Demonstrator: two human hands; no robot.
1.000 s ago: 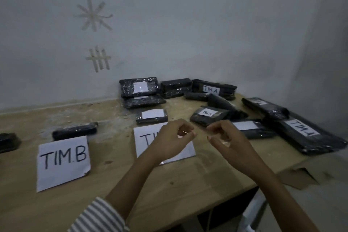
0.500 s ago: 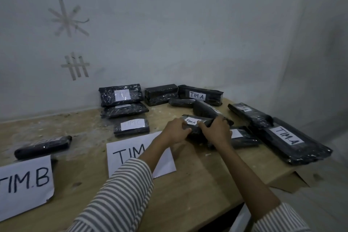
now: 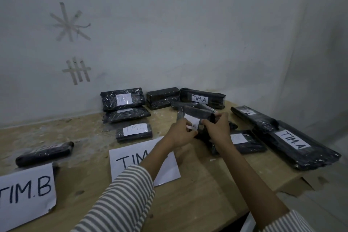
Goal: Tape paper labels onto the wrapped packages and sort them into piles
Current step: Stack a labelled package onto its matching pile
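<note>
The left hand and the right hand both curl their fingers round a black wrapped package, holding it tilted with its labelled face toward the person. The left fingers pinch at the edge of the white label on it. Just right of the right hand lies a flat package with a faint label, and beyond that a long package marked TIM.A. Behind the hands, near the wall, sits another package marked TIM.A. To the left lie a small package marked TIM.C and a stack of 2 packages. The left forearm crosses a paper sheet reading TIM on the tabletop. Far left lies a sheet reading TIM.B, with 1 dark package just behind it.
</note>
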